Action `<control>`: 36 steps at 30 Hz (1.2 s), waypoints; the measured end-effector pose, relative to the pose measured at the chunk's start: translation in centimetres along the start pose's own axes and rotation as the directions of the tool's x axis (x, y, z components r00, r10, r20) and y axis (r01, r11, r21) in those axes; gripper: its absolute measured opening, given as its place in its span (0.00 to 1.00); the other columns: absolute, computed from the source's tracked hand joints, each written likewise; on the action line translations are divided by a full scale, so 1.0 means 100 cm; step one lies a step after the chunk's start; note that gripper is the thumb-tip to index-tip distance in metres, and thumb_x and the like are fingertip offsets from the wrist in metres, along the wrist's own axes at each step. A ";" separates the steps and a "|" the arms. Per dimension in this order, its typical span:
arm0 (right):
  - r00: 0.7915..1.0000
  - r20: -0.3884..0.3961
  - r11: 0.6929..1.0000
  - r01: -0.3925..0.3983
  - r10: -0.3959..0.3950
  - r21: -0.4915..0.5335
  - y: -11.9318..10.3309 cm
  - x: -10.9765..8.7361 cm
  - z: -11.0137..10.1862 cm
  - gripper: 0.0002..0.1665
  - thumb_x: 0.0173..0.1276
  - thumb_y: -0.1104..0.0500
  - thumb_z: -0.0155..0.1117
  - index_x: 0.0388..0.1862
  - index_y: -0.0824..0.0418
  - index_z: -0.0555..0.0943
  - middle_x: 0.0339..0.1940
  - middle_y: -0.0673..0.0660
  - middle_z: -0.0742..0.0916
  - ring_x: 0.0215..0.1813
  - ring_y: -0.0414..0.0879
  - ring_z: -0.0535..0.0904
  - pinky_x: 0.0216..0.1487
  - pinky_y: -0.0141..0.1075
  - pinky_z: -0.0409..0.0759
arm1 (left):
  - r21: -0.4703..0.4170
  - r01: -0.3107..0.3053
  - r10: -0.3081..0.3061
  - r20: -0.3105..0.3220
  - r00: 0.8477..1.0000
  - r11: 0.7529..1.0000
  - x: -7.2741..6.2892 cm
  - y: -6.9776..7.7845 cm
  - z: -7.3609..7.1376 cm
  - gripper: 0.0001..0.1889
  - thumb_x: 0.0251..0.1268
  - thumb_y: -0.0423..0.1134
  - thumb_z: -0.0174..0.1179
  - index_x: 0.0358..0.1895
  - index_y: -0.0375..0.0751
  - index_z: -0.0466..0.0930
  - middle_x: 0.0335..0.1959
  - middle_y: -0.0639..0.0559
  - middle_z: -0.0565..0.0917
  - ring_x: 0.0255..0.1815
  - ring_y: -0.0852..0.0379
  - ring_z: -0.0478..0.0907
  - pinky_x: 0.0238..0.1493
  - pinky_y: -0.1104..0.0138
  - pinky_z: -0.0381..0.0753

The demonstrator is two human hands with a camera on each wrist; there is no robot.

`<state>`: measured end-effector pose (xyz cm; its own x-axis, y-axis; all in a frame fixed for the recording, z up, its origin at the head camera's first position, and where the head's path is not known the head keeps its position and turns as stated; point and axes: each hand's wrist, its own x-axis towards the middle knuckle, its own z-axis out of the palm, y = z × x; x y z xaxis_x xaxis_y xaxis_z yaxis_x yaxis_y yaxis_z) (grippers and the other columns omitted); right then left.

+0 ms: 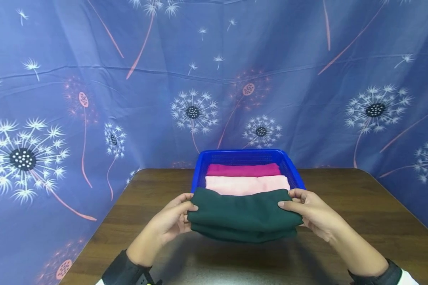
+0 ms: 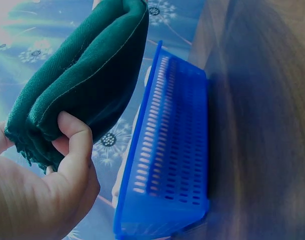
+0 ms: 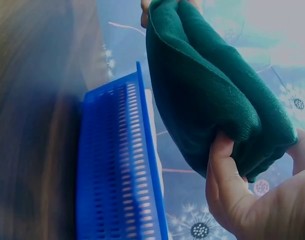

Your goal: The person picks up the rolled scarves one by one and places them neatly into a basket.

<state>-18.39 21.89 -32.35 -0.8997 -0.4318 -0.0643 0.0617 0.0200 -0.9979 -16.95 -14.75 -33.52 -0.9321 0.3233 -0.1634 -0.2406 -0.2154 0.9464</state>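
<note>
A folded dark green cloth is held up between both hands, in front of the near side of a blue plastic basket. My left hand grips its left end, thumb on top and fingers beneath. At the other end my right hand pinches the folds in the same way. Both wrist views show the cloth raised above the basket's rim. Inside the basket lie a folded pale pink cloth and, behind it, a magenta one.
The basket stands on a brown wooden table, near its far edge. A blue curtain with a dandelion print hangs behind and to the sides of the table.
</note>
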 end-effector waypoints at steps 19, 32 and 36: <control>0.993 -0.116 0.999 0.004 0.000 0.037 -0.016 0.030 -0.011 0.34 0.70 0.60 0.58 0.65 0.74 0.55 0.57 0.60 0.76 0.59 0.48 0.75 0.60 0.77 0.50 | -0.056 -0.022 0.019 -0.049 0.999 0.998 0.033 0.020 -0.001 0.16 0.61 0.29 0.52 0.53 0.41 0.65 0.36 0.47 0.80 0.32 0.55 0.82 0.39 0.59 0.84; 0.987 -0.160 0.973 0.039 -0.003 0.226 -0.026 0.052 -0.028 0.15 0.71 0.63 0.60 0.51 0.67 0.69 0.39 0.51 0.84 0.38 0.42 0.84 0.43 0.37 0.84 | -0.021 -0.013 0.010 -0.110 0.994 1.000 0.069 0.036 0.005 0.25 0.61 0.30 0.53 0.62 0.38 0.60 0.45 0.40 0.80 0.37 0.48 0.83 0.42 0.55 0.84; 0.981 -0.193 0.967 0.035 0.015 0.254 -0.031 0.057 -0.032 0.05 0.69 0.63 0.62 0.41 0.62 0.76 0.38 0.52 0.84 0.37 0.42 0.83 0.41 0.35 0.84 | -0.011 -0.012 0.011 -0.129 0.992 1.000 0.078 0.043 0.008 0.27 0.61 0.30 0.53 0.65 0.37 0.59 0.47 0.39 0.79 0.39 0.47 0.83 0.44 0.53 0.83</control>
<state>-25.09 22.30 -29.65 -0.9650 -0.2498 -0.0794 0.1375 -0.2245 -0.9647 -24.98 -12.41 -30.51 -0.9617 0.1998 -0.1877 -0.2321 -0.2291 0.9453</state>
